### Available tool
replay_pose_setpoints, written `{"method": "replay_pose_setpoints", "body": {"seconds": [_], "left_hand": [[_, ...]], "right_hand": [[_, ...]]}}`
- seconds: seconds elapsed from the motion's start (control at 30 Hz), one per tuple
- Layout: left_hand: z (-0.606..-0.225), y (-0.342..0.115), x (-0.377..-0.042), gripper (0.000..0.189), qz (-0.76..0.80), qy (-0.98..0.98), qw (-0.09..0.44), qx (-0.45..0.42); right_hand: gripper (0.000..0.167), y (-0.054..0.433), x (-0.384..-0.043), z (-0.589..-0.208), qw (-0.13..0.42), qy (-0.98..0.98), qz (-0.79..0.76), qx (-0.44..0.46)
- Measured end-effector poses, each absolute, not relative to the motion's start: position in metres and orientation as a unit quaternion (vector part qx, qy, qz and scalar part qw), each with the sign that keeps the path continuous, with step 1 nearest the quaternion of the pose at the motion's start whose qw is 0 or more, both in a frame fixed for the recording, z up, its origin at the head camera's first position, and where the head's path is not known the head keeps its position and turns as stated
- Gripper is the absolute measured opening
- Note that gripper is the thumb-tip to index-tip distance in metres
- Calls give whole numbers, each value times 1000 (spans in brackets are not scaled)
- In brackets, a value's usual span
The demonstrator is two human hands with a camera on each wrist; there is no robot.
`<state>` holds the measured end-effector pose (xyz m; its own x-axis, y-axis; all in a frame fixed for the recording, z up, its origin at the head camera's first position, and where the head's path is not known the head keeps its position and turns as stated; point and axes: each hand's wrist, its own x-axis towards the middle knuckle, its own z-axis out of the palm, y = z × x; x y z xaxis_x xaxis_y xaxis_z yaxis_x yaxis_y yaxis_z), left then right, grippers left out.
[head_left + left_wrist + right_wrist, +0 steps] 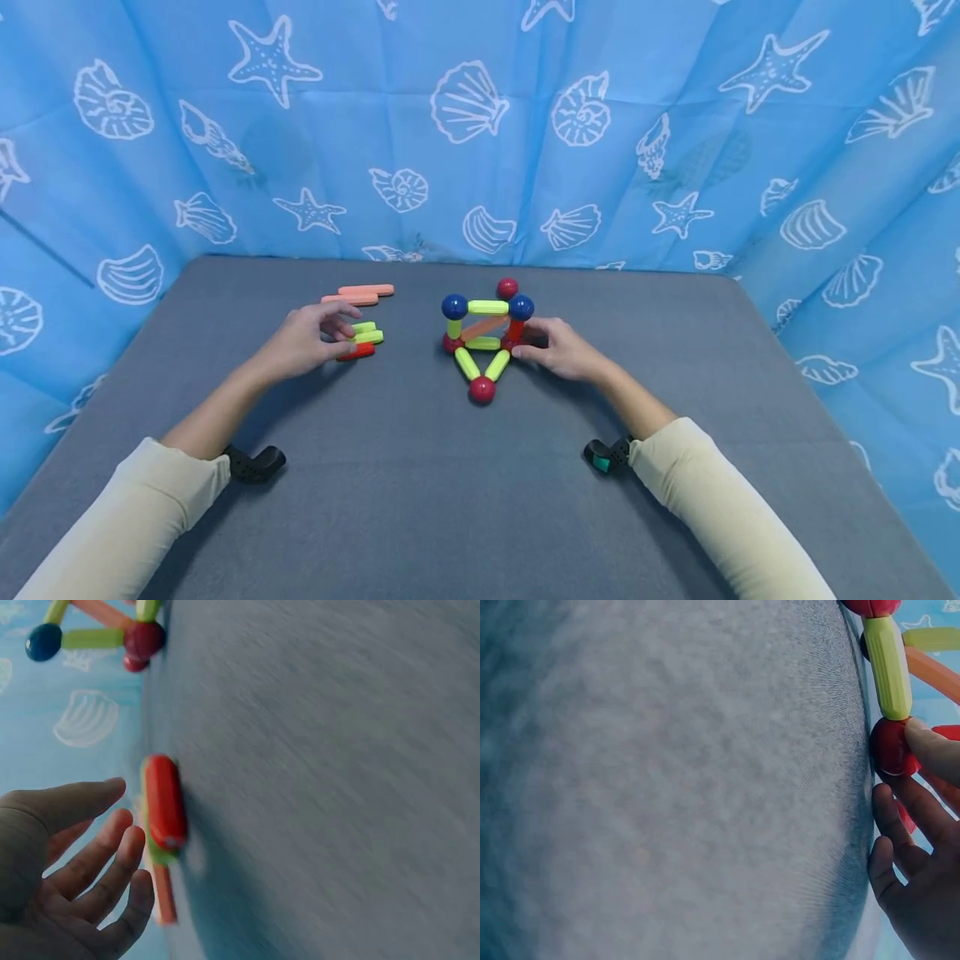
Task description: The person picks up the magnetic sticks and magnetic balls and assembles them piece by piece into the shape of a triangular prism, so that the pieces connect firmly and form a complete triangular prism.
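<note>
My left hand (307, 337), thumb and fingers apart and loosely bent, hovers right beside a red stick (165, 801) on the table. Yellow-green sticks (368, 337) lie just behind that stick. At the table's middle stands a frame of balls and sticks. It has blue balls (454, 307) on top, joined by a yellow-green bar (487, 307), and a red ball (482, 389) at its front tip. My right hand (562, 348) pinches the red ball (891, 746) at the frame's right base corner, below an upright red stick (517, 331).
Orange sticks (365, 290) lie farther back on the left of the grey table (450, 500). Another red ball (507, 288) shows behind the frame. A blue curtain (337, 150) with shell prints hangs along the table's far edge.
</note>
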<state>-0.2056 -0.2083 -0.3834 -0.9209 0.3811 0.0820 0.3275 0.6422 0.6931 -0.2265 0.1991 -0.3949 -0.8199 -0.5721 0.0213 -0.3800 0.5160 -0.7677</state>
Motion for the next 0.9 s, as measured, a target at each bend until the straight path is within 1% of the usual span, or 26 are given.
{"method": "replay_pose_setpoints", "body": {"seconds": [0.2, 0.33, 0.47, 0.7, 0.9], "left_hand": [[-391, -219, -201, 47, 346, 913, 49, 209], [-391, -209, -200, 46, 304, 924, 41, 227], [-387, -193, -195, 44, 284, 922, 46, 259], [-380, -146, -178, 39, 402, 860, 74, 305], [-381, -104, -172, 39, 495, 803, 61, 326]], "right_hand": [[35, 199, -226, -395, 117, 868, -405, -264], [34, 198, -226, -396, 113, 866, -407, -268], [33, 197, -225, -397, 112, 864, -409, -271], [33, 196, -226, -397, 115, 860, -421, -265], [36, 196, -225, -396, 116, 862, -417, -265]]}}
